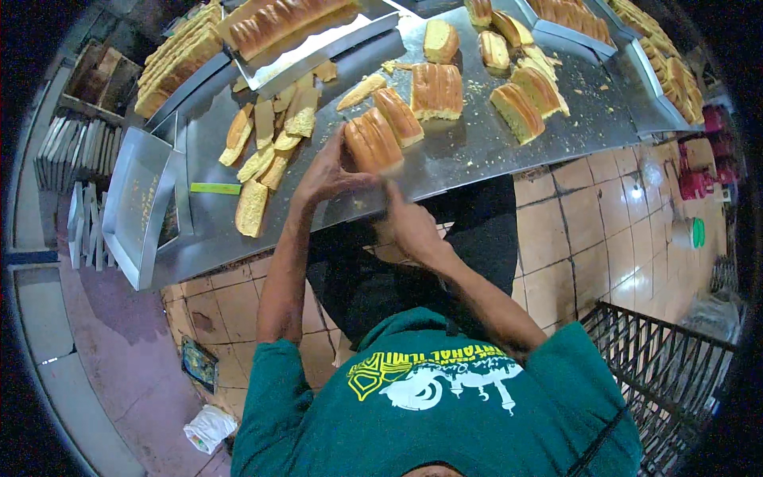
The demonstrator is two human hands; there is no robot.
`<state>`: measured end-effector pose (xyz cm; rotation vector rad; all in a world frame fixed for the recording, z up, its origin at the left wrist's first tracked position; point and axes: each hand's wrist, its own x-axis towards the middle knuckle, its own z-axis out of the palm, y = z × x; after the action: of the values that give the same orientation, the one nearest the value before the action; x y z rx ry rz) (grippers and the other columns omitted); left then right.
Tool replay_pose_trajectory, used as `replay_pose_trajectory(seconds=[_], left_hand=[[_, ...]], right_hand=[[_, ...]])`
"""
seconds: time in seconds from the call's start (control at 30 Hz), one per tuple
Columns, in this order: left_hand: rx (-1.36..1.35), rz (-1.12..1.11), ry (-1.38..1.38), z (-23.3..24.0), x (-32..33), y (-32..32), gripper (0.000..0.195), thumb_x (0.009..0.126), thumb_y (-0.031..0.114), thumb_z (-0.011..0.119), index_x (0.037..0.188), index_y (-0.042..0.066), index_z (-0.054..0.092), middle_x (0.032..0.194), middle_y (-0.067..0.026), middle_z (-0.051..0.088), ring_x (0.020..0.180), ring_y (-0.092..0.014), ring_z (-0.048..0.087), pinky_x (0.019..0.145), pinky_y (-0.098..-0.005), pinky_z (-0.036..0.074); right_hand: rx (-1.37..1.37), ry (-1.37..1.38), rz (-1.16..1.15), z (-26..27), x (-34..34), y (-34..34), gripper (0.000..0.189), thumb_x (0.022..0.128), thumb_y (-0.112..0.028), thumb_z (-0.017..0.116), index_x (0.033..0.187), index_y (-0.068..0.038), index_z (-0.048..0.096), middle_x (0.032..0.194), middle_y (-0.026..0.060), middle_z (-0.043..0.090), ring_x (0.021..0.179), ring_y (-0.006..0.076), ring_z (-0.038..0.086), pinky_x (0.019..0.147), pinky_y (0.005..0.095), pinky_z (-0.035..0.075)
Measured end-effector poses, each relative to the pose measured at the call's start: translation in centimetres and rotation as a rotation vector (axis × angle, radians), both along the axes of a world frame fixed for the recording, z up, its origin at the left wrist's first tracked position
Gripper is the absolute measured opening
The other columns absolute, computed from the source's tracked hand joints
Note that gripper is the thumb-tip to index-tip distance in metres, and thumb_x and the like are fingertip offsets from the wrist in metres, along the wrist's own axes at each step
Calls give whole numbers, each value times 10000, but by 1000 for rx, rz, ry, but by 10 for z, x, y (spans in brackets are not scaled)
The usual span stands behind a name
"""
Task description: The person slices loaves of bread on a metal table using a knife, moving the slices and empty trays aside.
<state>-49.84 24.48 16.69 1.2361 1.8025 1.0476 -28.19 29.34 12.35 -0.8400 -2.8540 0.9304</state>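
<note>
My left hand (325, 173) grips a brown-crusted block of bread (372, 143) by its left side, thumb along the near end, on the metal table (471, 155). Close to the block's near end is my right hand (414, 229), blurred, its fingers curled and one pointing at the bread. Whether it holds a thin tool is not visible. A cut piece of bread (399, 116) leans close behind the block, and a wider bread section (437, 91) stands beyond it. Trimmed crust slices (262, 161) lie in a heap left of my left hand.
A lime-green strip (216, 189) lies by the crusts. At the left edge rests an emptied metal pan (140, 203). A loaf in a lined pan (322, 50) and a long loaf (182, 59) stand at the back. More bread pieces (518, 110) sit right, and a metal rack (661, 358) stands behind right.
</note>
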Motion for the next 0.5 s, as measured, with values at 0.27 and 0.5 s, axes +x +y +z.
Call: replay_pose_trajectory(seconds=[0.27, 0.5], left_hand=[[22, 63, 83, 1, -9, -23, 1259, 628, 243, 953, 1540, -41, 131, 1531, -214, 359, 1385, -275, 417, 1162, -387, 351], [16, 179, -160, -16, -12, -32, 1171, 750, 209, 885, 1556, -25, 68, 1405, -149, 499, 1205, -198, 553, 1009, -325, 486]], right_hand=[[38, -192, 38, -2, 76, -42, 753, 915, -171, 549, 1538, 18, 172, 797, 273, 668, 684, 425, 678, 598, 550, 554], [4, -54, 8, 4, 26, 9, 648, 939, -107, 525, 1495, 35, 223, 739, 281, 643, 680, 472, 640, 610, 562, 497]])
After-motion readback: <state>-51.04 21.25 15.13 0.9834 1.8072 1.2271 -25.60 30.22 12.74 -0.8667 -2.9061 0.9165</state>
